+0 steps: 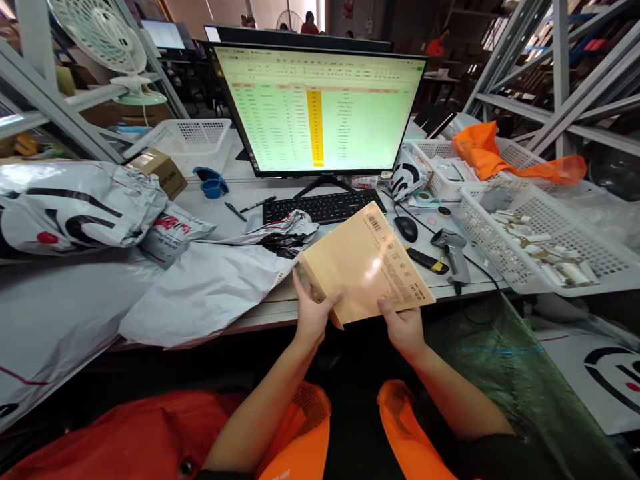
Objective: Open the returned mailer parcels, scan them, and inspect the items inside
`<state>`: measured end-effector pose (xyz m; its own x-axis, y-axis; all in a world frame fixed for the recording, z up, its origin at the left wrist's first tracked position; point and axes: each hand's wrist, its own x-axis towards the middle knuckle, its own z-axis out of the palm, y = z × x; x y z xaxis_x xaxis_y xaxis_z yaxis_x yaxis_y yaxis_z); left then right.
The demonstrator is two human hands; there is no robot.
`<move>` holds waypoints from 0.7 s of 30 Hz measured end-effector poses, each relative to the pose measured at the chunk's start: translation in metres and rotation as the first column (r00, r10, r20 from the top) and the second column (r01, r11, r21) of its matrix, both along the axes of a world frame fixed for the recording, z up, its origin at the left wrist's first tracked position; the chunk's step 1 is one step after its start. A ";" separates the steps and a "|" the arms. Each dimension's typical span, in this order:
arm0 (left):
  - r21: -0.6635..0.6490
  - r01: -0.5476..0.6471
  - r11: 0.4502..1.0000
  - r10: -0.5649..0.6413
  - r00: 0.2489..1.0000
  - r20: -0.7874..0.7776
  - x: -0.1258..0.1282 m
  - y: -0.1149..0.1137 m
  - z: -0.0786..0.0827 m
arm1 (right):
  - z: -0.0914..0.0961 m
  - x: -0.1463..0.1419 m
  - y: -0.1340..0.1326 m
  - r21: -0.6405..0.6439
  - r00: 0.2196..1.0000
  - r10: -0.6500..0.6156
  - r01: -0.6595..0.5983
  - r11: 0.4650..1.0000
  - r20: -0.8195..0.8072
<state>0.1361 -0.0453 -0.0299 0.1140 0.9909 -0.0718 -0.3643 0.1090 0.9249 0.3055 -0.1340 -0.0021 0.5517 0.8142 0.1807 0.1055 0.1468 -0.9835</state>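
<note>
A flat tan box [357, 270] with a barcode and rows of small print is tilted up over the desk's front edge. Its left end is gripped by my left hand [315, 308], thumb on the face and fingers at the side. My right hand [404, 327] pinches the lower edge, thumb on the printed face and the other fingers mostly behind. Just left of the box lies a white plastic mailer bag [210, 287] with its crumpled dark mouth toward the keyboard [325, 207].
Behind stands a monitor [325, 113] showing a spreadsheet. To the right are a mouse [406, 228], a yellow-black cutter [426, 261], a barcode scanner [453, 253] and a white basket [555, 247] of small parts. Stuffed mailers [75, 207] crowd the left.
</note>
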 end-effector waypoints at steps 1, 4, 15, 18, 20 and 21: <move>0.012 0.028 1.000 -0.028 1.000 0.007 0.000 0.001 0.000 | 0.001 0.003 -0.001 -0.003 1.000 -0.008 0.008 1.000 0.006; 0.042 0.137 0.990 -0.139 0.989 0.042 0.000 0.001 0.003 | -0.002 0.013 0.001 -0.020 0.998 -0.058 0.058 0.998 -0.003; -0.179 -0.096 0.979 0.098 0.995 0.006 -0.023 0.013 0.003 | -0.011 0.123 0.001 -0.064 0.920 -0.121 0.156 0.986 0.373; -0.084 -0.178 0.981 0.169 0.980 -0.103 -0.038 0.015 0.003 | 0.003 0.195 0.014 -0.342 0.680 -0.196 0.571 0.746 0.707; -0.015 -0.199 0.980 0.194 0.967 -0.167 -0.043 0.016 0.002 | 0.005 0.226 0.030 -0.523 0.698 -0.068 0.593 0.612 0.712; 0.014 -0.205 0.979 0.203 0.961 -0.190 -0.045 0.016 0.001 | 0.006 0.236 0.038 -0.577 0.730 -0.031 0.565 0.589 0.683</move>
<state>0.0914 -0.0296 -0.0292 -0.1067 0.9912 -0.0786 -0.1980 0.0563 0.9786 0.5413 -0.0964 0.0034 0.7934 0.6086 -0.0124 0.5381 -0.7107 -0.4533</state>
